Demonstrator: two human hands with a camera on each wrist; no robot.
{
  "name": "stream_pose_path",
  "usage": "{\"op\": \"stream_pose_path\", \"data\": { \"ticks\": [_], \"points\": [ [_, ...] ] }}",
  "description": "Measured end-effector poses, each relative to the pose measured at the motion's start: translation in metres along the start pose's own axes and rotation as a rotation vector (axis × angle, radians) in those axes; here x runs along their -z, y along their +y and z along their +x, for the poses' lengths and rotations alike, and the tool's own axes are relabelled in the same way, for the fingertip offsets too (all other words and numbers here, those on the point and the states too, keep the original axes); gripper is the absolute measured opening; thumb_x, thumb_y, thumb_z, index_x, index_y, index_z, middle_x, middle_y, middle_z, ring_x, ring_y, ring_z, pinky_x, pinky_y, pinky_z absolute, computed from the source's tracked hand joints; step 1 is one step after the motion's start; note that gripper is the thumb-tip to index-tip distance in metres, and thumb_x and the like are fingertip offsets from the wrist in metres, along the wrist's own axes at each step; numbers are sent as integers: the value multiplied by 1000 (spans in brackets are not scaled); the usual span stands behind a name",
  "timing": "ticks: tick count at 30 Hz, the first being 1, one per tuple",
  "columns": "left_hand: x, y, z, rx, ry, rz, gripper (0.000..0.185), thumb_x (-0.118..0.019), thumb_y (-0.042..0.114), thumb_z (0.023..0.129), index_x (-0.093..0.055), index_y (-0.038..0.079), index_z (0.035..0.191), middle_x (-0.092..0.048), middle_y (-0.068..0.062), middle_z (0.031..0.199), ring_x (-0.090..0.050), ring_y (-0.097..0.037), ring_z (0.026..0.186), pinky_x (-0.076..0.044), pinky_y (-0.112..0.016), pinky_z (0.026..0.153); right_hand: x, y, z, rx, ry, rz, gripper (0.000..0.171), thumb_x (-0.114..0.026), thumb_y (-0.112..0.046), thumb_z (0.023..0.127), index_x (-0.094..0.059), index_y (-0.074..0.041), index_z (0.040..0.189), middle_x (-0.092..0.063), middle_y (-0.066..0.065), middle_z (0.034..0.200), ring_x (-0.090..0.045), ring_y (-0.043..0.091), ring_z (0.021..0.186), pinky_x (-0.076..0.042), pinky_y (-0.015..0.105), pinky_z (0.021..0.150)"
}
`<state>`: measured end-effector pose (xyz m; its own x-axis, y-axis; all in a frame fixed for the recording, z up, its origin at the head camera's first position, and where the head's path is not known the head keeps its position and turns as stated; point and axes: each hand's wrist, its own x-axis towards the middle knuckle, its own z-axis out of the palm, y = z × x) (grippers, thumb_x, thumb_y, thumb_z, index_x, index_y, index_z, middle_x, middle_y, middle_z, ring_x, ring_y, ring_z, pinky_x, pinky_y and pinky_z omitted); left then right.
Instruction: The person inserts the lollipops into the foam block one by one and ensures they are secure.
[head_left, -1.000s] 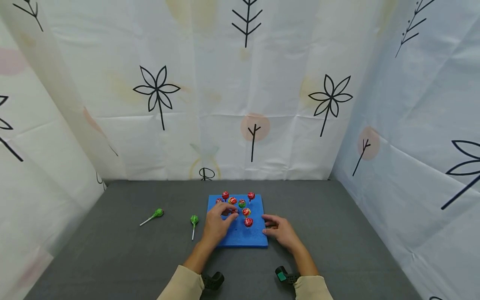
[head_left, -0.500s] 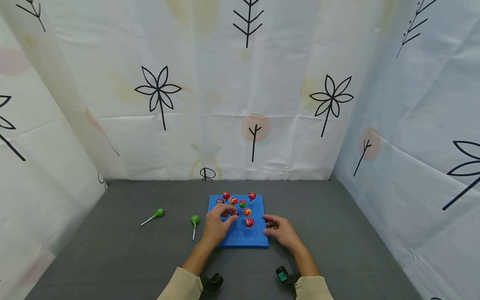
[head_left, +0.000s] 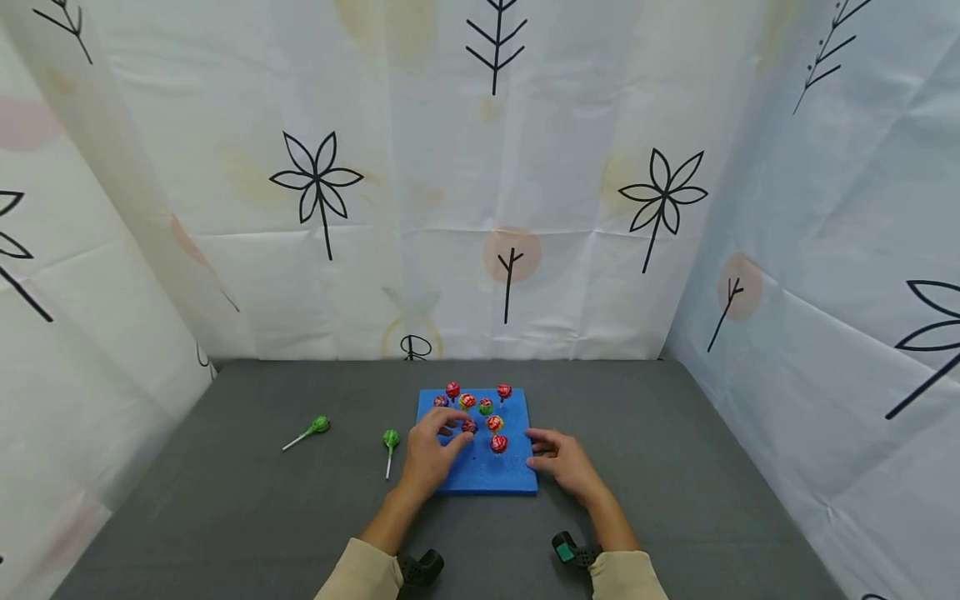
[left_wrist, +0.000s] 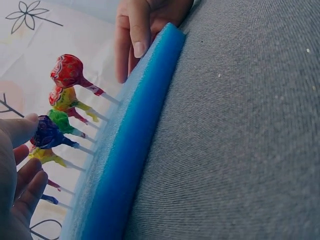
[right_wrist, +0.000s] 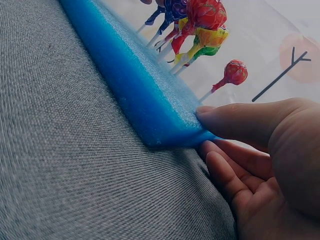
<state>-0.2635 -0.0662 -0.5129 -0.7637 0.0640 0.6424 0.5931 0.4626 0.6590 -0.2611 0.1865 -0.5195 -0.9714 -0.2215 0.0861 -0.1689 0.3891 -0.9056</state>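
Note:
A blue foam board (head_left: 487, 479) lies on the table with several wrapped lollipops standing in it by their sticks. My left hand (head_left: 427, 454) is at the board's left side, thumb and fingers apart around a dark blue lollipop (left_wrist: 47, 132). The thumb tip overlaps this lollipop's wrapper in the left wrist view, while the fingers stay apart from it. My right hand (head_left: 566, 467) holds the board's right edge, its thumb (right_wrist: 220, 116) on top and its fingers (right_wrist: 227, 172) curled at the side. Nearest the front of the board stands a red lollipop (head_left: 498, 444).
Two green lollipops lie on the grey table (head_left: 247, 500) left of the board: one near it (head_left: 390, 439), another green lollipop (head_left: 320, 425) farther left. Patterned white cloth (head_left: 420, 208) hangs behind and at both sides.
My left fingers have loosened and drawn slightly left from the dark blue lollipop, which now shows more and stands in the board. The right hand has stayed in place.

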Motion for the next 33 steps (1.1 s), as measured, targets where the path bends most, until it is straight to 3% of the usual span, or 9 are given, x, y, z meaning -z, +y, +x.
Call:
{"op": "stream_pose_path", "data": {
  "ticks": [8, 15, 28, 33],
  "points": [
    [11, 5, 1, 2, 32, 20, 24, -81, 9, 79, -71, 9, 101, -66, -3, 101, -64, -24, 87, -55, -36, 71, 0, 4, 1, 20, -7, -13, 45, -74, -3, 85, -60, 4, 127, -63, 17, 117, -61, 31, 103, -51, 45, 87],
    [23, 5, 1, 15, 55, 65, 25, -82, 7, 79, -71, 10, 101, -65, -2, 104, -61, -15, 95, -54, -36, 76, 0, -1, -1, 24, -4, -7, 45, -72, -1, 85, -59, 6, 127, -62, 20, 116, -60, 34, 104, -50, 47, 86],
    [44, -7, 0, -12, 80, 145, 25, -82, 10, 79, -72, 8, 101, -65, -4, 108, -59, -20, 103, -53, -40, 79, 1, 3, 0, 35, -8, -21, 44, -74, -4, 85, -60, 4, 127, -63, 18, 116, -60, 33, 104, -51, 46, 87],
    [52, -14, -1, -24, 73, 158, 27, -83, 10, 78, -72, 9, 103, -65, -7, 111, -57, -26, 106, -48, -48, 87, 2, 3, 0, 38, -10, -22, 45, -74, -4, 85, -60, 4, 127, -63, 18, 117, -60, 33, 105, -50, 47, 88]
  ]
}}
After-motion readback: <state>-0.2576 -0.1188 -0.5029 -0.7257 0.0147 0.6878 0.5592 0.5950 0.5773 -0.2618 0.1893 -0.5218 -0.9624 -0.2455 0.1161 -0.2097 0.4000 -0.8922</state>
